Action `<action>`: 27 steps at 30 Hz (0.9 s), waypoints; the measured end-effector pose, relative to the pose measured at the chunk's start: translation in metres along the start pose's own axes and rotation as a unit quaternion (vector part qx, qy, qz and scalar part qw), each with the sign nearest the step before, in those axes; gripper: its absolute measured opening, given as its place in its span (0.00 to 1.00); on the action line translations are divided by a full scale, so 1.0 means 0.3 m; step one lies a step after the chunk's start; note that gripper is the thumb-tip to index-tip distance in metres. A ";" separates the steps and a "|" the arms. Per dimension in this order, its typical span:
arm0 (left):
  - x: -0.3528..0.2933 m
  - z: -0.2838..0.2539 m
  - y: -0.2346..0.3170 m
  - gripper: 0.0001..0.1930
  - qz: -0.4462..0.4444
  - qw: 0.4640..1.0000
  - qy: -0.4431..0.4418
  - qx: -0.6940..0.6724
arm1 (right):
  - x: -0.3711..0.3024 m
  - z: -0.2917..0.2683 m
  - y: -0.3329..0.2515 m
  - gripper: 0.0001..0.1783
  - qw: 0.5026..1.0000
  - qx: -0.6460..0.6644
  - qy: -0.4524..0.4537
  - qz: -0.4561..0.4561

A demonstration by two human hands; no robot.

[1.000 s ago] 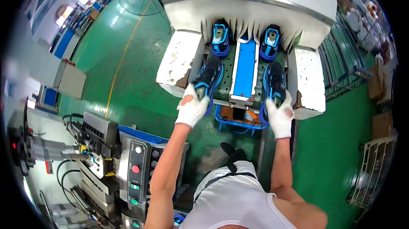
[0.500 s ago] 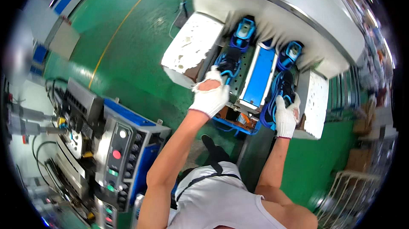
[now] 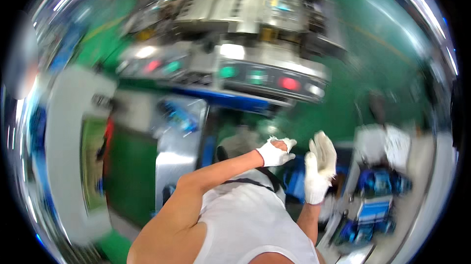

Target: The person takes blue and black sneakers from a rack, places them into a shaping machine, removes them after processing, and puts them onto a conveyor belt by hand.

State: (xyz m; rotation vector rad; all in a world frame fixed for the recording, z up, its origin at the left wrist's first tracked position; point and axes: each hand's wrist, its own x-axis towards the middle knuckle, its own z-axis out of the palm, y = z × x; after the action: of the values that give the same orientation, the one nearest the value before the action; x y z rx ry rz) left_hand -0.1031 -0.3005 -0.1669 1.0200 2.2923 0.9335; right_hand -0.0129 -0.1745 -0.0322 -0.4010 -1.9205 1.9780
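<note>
My two hands are both released. My white-gloved left hand (image 3: 278, 152) has its fingers loosely stretched toward the right one, with bare skin showing through one tear at the back. My white-gloved right hand (image 3: 320, 168) stands upright with its palm spread. The two grips are near each other, well apart from the shoes.

Beyond my right hand, two blurred groups of blue-and-black shoes, one (image 3: 380, 181) and another (image 3: 362, 232), lie on the pale conveyor machine (image 3: 414, 210), in from its open edge, on either side of one flat blue rectangular panel (image 3: 375, 210); blur keeps me from counting the shoes. Near my right hand is one blue crate-like thing (image 3: 296, 183).

One shiny steel counter (image 3: 172, 162) carries one blurred blue-and-black object (image 3: 180, 117) near its far edge. Across from me, one grey metal control panel (image 3: 272, 78) shows one red and two green buttons.
</note>
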 end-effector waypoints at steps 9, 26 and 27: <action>-1.728 -0.265 -0.979 0.24 -0.612 0.595 0.515 -0.076 | -0.026 0.428 0.526 0.31 0.831 -0.416 -0.342 0.141; -3.660 -0.113 -1.650 0.29 -0.881 0.351 0.314 -0.043 | 0.041 0.610 0.152 0.18 0.550 -0.696 -0.306 0.347; -3.718 -0.035 -1.716 0.27 -0.891 0.379 0.248 -0.015 | 0.136 0.495 0.131 0.14 0.638 -0.568 -0.295 0.428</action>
State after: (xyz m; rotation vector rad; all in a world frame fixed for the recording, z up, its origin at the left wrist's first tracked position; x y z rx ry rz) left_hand 0.3431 -1.4227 -0.3917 -1.9404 1.9637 0.0797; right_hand -0.1167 -0.2904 -0.0640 -1.2792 -3.8208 0.8278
